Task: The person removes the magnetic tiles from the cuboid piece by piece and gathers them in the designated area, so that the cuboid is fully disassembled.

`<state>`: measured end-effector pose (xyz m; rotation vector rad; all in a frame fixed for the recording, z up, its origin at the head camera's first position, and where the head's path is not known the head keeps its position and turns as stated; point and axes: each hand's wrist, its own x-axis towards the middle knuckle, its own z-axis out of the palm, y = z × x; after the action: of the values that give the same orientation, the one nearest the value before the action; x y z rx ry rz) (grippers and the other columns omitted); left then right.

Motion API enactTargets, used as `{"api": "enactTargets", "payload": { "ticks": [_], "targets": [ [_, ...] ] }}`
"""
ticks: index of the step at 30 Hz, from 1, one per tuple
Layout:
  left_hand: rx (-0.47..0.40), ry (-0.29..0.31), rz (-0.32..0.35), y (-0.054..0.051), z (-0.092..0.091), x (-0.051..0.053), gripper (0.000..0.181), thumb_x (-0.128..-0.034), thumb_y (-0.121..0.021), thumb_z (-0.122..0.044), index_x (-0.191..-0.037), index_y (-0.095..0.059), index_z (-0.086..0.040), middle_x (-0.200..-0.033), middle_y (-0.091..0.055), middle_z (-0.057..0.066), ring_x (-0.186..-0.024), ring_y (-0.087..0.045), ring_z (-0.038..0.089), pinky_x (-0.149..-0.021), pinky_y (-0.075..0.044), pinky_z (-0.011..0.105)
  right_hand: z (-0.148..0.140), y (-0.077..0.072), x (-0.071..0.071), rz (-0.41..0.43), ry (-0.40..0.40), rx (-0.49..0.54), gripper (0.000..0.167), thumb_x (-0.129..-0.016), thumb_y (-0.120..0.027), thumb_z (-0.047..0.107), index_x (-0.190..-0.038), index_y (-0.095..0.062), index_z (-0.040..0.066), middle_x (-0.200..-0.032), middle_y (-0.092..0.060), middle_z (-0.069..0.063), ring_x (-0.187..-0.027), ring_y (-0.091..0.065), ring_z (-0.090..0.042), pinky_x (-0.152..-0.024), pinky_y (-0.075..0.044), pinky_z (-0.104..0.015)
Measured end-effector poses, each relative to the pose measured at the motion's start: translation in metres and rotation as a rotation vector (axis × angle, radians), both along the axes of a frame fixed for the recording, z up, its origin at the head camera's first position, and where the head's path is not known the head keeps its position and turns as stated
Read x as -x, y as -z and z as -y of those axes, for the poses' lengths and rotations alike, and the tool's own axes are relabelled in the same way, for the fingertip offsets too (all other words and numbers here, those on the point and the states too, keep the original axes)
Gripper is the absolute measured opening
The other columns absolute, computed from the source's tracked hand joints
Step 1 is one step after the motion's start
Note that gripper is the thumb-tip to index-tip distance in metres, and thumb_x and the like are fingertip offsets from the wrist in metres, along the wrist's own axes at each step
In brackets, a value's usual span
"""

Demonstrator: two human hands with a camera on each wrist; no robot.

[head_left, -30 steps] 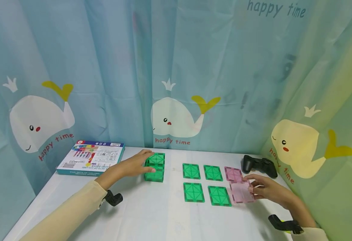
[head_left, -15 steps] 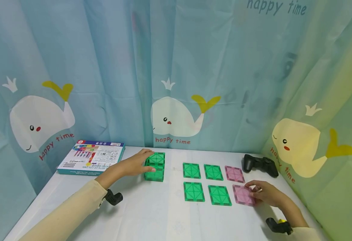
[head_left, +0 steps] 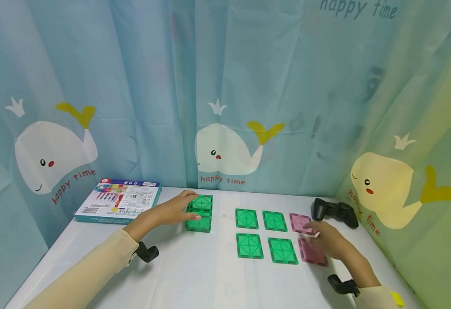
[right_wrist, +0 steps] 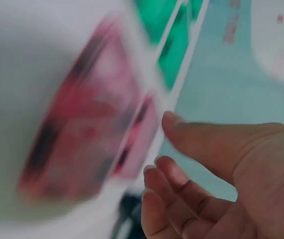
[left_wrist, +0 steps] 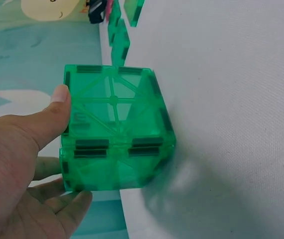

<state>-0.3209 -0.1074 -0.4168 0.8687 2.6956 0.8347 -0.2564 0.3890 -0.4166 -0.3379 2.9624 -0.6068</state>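
Note:
My left hand (head_left: 178, 209) holds a green box of translucent magnetic tiles (head_left: 199, 213) on the table. In the left wrist view, the thumb lies along the box's near edge (left_wrist: 114, 132), and the other fingers show under its lower side. My right hand (head_left: 329, 240) hovers above two flat pink magnetic tiles, its fingers loosely bent with nothing between them. The back pink tile (head_left: 299, 222) and the front pink tile (head_left: 311, 252) are each partly covered by it. Both look blurred in the right wrist view, apart from the hand (right_wrist: 216, 174).
Several green tiles (head_left: 250, 246) lie flat in two rows left of the pink ones. Behind the right hand sits a black game controller (head_left: 334, 211). A printed box (head_left: 118, 201) lies at the back left. Printed curtains (head_left: 156, 98) border the white table (head_left: 194, 274).
My right hand has let go of the front pink tile, which now lies flat slightly apart from the back one. The hand has shifted up and left. My left hand stays on the box.

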Motion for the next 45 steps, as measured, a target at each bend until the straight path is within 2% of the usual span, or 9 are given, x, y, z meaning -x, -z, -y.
{"api": "enactTargets", "payload": {
  "ticks": [4,11,14,19,27,32,37,41,45],
  "targets": [
    [0.0,0.001,-0.008,-0.001,0.001,0.0,0.081,-0.1038,-0.069,-0.04,-0.162,-0.035,0.004,-0.168,-0.027,0.026,-0.155,-0.032,0.043,-0.124,-0.032,0.06,0.054,-0.009,0.002,-0.079,-0.085,0.047,0.037,-0.099,-0.074,0.009,-0.134,-0.064,0.0,-0.11,-0.065,-0.015,-0.093,-0.063,-0.022,-0.076,-0.058,-0.039],
    [0.009,0.006,-0.013,-0.001,0.0,0.001,0.079,-0.1032,-0.07,-0.039,-0.161,-0.037,0.004,-0.166,-0.03,0.025,-0.154,-0.034,0.043,-0.124,-0.033,0.059,0.157,-0.009,0.011,-0.253,-0.417,0.111,0.024,-0.102,-0.071,0.011,-0.126,-0.065,0.013,-0.12,-0.062,-0.006,-0.1,-0.066,-0.021,-0.085,-0.061,-0.036],
    [0.021,-0.002,-0.01,0.0,0.0,0.002,0.079,-0.1032,-0.07,-0.04,-0.161,-0.038,0.003,-0.167,-0.03,0.024,-0.155,-0.033,0.043,-0.123,-0.034,0.058,0.196,-0.005,0.016,-0.295,-0.494,0.081,0.031,-0.102,-0.072,0.014,-0.131,-0.063,0.016,-0.124,-0.06,-0.002,-0.106,-0.065,-0.019,-0.089,-0.06,-0.035],
    [0.009,-0.007,-0.012,0.0,-0.002,0.002,0.078,-0.1033,-0.07,-0.039,-0.161,-0.039,0.003,-0.166,-0.032,0.023,-0.154,-0.035,0.043,-0.122,-0.036,0.059,0.237,0.003,0.022,-0.337,-0.586,0.028,0.035,-0.101,-0.072,0.011,-0.135,-0.061,0.014,-0.122,-0.061,-0.007,-0.104,-0.067,-0.021,-0.085,-0.059,-0.029],
    [0.021,0.019,-0.02,-0.002,0.002,0.003,0.074,-0.1068,-0.064,-0.04,-0.162,-0.037,0.002,-0.168,-0.029,0.025,-0.154,-0.034,0.044,-0.123,-0.035,0.059,0.252,0.011,0.028,-0.388,-0.588,0.046,0.031,-0.101,-0.07,0.002,-0.128,-0.061,0.015,-0.105,-0.057,-0.003,-0.089,-0.062,-0.015,-0.075,-0.056,-0.024],
    [0.008,0.053,-0.026,0.0,0.006,0.005,0.053,-0.1154,-0.045,-0.021,-0.161,-0.037,0.005,-0.167,-0.029,0.028,-0.154,-0.032,0.045,-0.123,-0.033,0.06,0.252,0.015,0.031,-0.366,-0.591,0.066,0.034,-0.102,-0.068,0.001,-0.132,-0.063,0.016,-0.102,-0.054,0.0,-0.081,-0.057,-0.011,-0.072,-0.053,-0.022],
    [0.003,0.068,-0.015,0.0,0.004,0.004,0.049,-0.1153,-0.037,-0.008,-0.162,-0.031,0.008,-0.167,-0.025,0.031,-0.155,-0.029,0.047,-0.123,-0.033,0.06,0.251,0.02,0.033,-0.374,-0.61,0.074,0.043,-0.103,-0.067,0.0,-0.141,-0.064,0.019,-0.099,-0.05,0.002,-0.077,-0.051,-0.008,-0.068,-0.05,-0.017],
    [0.024,0.071,-0.023,0.0,0.002,0.001,0.05,-0.1155,-0.036,-0.008,-0.163,-0.028,0.008,-0.167,-0.023,0.031,-0.156,-0.029,0.045,-0.123,-0.033,0.059,0.25,0.022,0.03,-0.415,-0.626,0.056,0.049,-0.102,-0.067,-0.002,-0.144,-0.066,0.021,-0.096,-0.049,0.003,-0.076,-0.048,-0.007,-0.065,-0.047,-0.014],
    [0.056,0.069,-0.051,0.0,0.003,-0.001,0.05,-0.1156,-0.037,-0.009,-0.163,-0.03,0.007,-0.168,-0.024,0.029,-0.155,-0.031,0.043,-0.123,-0.035,0.057,0.252,0.023,0.025,-0.517,-0.678,0.024,0.048,-0.099,-0.069,-0.004,-0.142,-0.068,0.017,-0.096,-0.052,0.001,-0.076,-0.049,-0.008,-0.064,-0.044,-0.012]
  ]
}}
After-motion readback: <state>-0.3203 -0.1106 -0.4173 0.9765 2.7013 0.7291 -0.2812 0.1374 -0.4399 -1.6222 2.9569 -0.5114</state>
